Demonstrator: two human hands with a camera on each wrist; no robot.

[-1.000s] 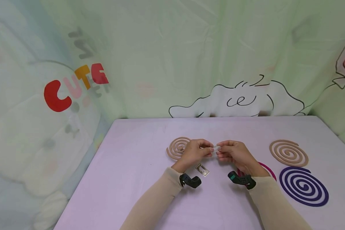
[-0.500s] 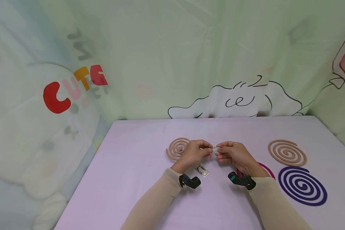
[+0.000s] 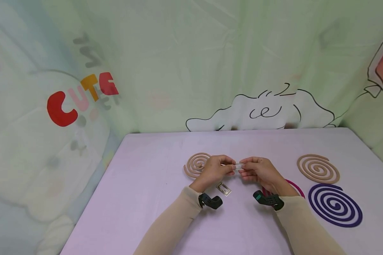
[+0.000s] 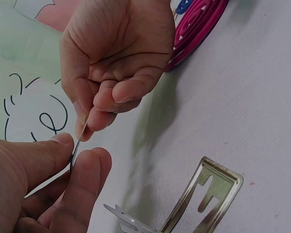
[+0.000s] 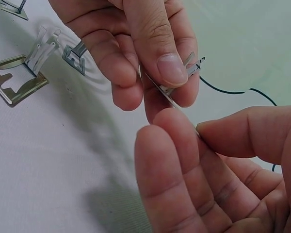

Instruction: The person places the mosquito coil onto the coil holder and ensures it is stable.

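In the middle of the head view, the left hand (image 3: 212, 170) and the right hand (image 3: 260, 170) are meeting over the table (image 3: 140, 198), each pinching one end of a thin metal piece (image 3: 239, 166) between thumb and fingers. That piece is sitting in the gap between the fingertips, just right of centre in the frame, and in both wrist views it is showing nearly edge-on. A metal stand (image 3: 223, 188) is lying near the left wrist, just below the centre of the head view; its prongs are rising from the frame in the right wrist view. A light brown coil (image 3: 198, 165) is lying partly hidden behind the left hand, while a magenta coil (image 3: 298, 187) is peeking out from beneath the right wrist. Toward the right side of the frame, a tan coil (image 3: 318, 169) is resting just above a purple coil (image 3: 336, 204). Black straps (image 3: 212, 202) are circling both wrists, and a printed curtain (image 3: 166, 71) is hanging behind, filling the top of the frame.
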